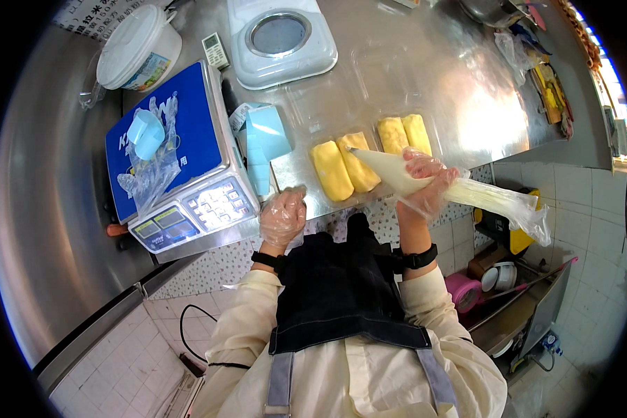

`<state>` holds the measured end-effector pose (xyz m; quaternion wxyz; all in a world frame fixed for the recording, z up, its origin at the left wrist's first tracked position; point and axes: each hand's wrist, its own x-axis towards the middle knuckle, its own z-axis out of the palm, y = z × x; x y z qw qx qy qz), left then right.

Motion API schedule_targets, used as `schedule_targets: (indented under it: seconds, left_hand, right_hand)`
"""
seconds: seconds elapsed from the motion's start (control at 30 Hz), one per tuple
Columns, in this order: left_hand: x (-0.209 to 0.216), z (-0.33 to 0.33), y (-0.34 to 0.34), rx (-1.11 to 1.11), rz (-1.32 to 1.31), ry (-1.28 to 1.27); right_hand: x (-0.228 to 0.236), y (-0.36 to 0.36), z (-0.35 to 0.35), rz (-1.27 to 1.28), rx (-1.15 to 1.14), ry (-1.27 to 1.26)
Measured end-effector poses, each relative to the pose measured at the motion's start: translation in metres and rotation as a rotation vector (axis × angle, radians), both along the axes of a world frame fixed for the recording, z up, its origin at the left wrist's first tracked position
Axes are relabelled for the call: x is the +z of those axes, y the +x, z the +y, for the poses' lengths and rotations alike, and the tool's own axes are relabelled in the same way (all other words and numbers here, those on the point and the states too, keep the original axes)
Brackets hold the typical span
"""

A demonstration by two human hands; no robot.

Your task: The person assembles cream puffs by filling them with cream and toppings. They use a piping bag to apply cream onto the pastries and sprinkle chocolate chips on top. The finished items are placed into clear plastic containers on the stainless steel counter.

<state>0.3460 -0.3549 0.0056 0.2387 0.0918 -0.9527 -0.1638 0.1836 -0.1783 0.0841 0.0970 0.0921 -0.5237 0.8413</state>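
My right hand (426, 182), in a clear plastic glove, is closed around a piping bag (390, 167) of pale cream. The bag's tip points left, over one of the yellow rolls (332, 171). Its gathered clear end trails off to the right of my fist. Two rolls lie side by side in a clear plastic box (369, 194), and another pair (393, 134) sits in a second box just behind to the right. My left hand (283, 217), also gloved, rests closed at the table's front edge beside the scale; its fingers are curled, hiding whatever is in them.
A digital scale (219, 198) with a blue top stands left, bearing a light-blue cup (146, 134) and crumpled plastic. Light-blue card (267, 132) lies beside it. Behind are a white lidded bucket (138, 49), a small timer (215, 51) and a white appliance (282, 42). Tools crowd the right edge.
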Motion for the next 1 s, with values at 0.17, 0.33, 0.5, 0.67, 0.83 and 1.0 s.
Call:
schedule_targets:
  seconds: [0.17, 0.33, 0.5, 0.67, 0.83, 1.0]
  left_hand:
    - [0.001, 0.000, 0.000, 0.000, 0.000, 0.027]
    - [-0.001, 0.002, -0.001, 0.014, -0.004, 0.024]
    - [0.001, 0.002, -0.001, 0.016, -0.001, 0.019]
    - [0.000, 0.002, 0.000, 0.021, 0.005, 0.007]
    - [0.000, 0.001, 0.000, 0.013, -0.011, 0.004]
    - [-0.003, 0.001, 0.000, 0.013, 0.001, -0.013]
  right_hand:
    - [0.002, -0.007, 0.003, 0.063, -0.024, 0.004]
    - [0.007, -0.009, 0.013, 0.022, -0.090, 0.052]
    - [0.008, 0.000, 0.011, 0.038, 0.019, -0.026]
    - [0.010, -0.003, 0.015, 0.031, -0.091, 0.037]
    - [0.008, 0.001, 0.022, 0.047, -0.005, 0.017]
    - [0.008, 0.008, 0.023, 0.048, -0.038, 0.056]
